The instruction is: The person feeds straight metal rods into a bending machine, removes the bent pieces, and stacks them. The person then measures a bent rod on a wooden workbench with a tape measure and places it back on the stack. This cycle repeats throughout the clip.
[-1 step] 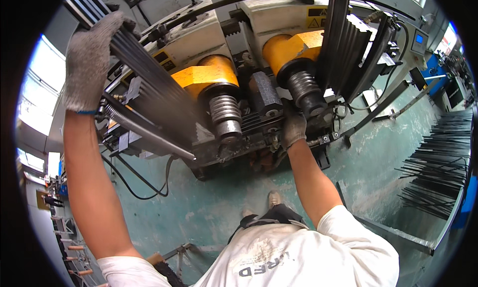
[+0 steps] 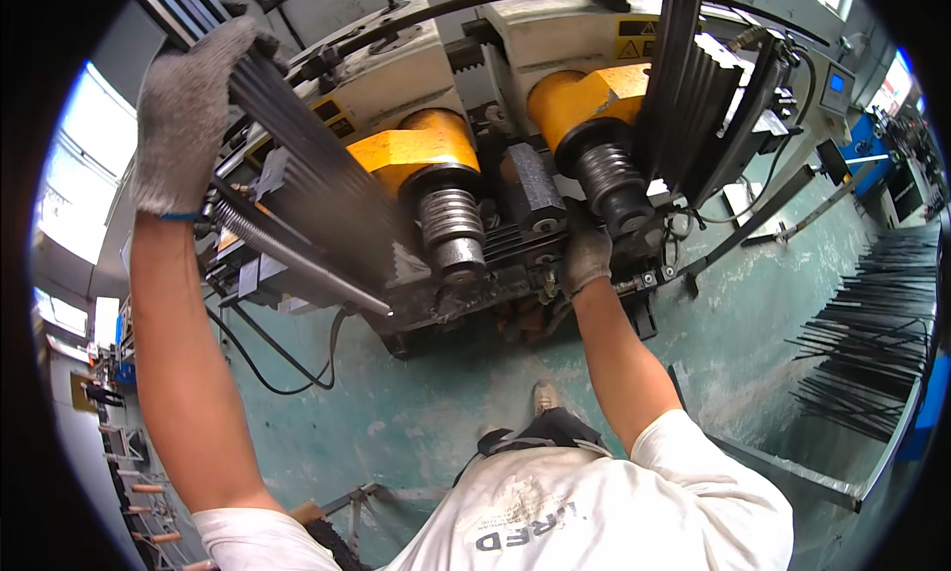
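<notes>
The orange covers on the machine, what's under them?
Under each orange cover sits a ribbed steel roller, a second farther right. The right hand rests beside it. The roller shafts are hidden under the covers.

there's just one view, worn on the person's head and tipped steeply down, its fisheye bending every edge toward a dark round rim. it looks along both raised forearms to the rolling machine filling the upper middle of the frame, close up. the white shirt sits at the lower edge, green floor between.
</notes>
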`<action>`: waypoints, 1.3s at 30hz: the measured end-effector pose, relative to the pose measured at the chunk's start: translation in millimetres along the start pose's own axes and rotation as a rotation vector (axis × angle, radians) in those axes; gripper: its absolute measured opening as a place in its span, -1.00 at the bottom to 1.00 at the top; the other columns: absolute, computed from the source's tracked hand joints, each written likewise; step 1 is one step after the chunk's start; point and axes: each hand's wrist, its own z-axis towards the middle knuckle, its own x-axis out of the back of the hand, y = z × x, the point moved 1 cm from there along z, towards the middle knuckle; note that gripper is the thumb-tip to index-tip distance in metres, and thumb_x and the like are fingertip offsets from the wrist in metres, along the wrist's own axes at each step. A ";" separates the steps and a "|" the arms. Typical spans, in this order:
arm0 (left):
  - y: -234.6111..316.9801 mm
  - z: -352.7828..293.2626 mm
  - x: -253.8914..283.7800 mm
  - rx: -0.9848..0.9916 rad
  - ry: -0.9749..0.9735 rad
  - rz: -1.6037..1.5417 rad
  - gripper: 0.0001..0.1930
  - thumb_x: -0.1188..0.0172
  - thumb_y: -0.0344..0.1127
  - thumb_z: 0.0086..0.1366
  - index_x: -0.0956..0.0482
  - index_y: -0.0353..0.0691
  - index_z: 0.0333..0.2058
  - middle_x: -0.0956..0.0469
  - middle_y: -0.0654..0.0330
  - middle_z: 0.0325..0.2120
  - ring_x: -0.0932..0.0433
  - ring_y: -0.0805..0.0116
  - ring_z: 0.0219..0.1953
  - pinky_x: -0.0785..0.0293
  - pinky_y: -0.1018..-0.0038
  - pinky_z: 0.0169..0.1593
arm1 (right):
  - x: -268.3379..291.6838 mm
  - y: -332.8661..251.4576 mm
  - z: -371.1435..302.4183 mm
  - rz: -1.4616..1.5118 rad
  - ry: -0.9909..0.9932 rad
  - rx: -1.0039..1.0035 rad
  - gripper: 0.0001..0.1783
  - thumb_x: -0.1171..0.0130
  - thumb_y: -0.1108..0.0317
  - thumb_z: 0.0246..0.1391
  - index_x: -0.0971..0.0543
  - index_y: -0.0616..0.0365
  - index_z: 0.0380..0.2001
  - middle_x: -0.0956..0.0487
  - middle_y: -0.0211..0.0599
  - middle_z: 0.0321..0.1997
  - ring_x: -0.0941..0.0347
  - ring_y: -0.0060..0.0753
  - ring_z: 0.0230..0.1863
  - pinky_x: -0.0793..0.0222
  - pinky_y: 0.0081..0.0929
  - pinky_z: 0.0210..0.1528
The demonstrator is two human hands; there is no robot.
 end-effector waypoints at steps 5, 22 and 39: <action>18.0 -25.8 48.1 0.034 0.053 0.282 -0.75 -0.08 -0.23 0.76 -0.71 -0.08 0.16 -0.83 0.12 -0.28 -0.86 0.32 -0.24 -0.81 0.40 -0.11 | 55.3 46.9 55.8 -0.097 0.002 0.137 -0.56 -0.36 0.21 0.41 -0.71 0.19 0.24 -0.75 -0.21 0.16 -0.70 -0.24 0.08 -0.66 -0.22 0.17; 316.6 -458.0 307.8 1.471 1.012 -0.612 -0.77 -0.28 -0.49 0.49 -0.52 -0.41 0.04 -0.67 0.13 -0.30 -0.72 0.32 -0.32 -0.74 0.31 -0.21 | 17.9 157.9 -268.7 -0.489 -0.408 0.063 -0.41 -0.50 0.08 0.44 -0.71 0.42 0.22 -0.78 -0.03 0.08 -0.71 -0.22 -0.07 -0.68 -0.28 0.02; 602.7 -821.1 632.0 1.864 1.463 0.304 -0.72 -0.31 -0.51 0.45 -0.52 -0.41 0.06 -0.78 -0.05 -0.26 -0.86 0.21 -0.26 -0.85 0.30 -0.13 | -100.7 439.7 -759.3 -0.574 -1.136 -0.182 -0.76 -0.32 0.32 0.57 -0.66 0.35 -0.06 -0.77 -0.15 -0.23 -0.69 -0.28 -0.27 -0.65 -0.29 -0.13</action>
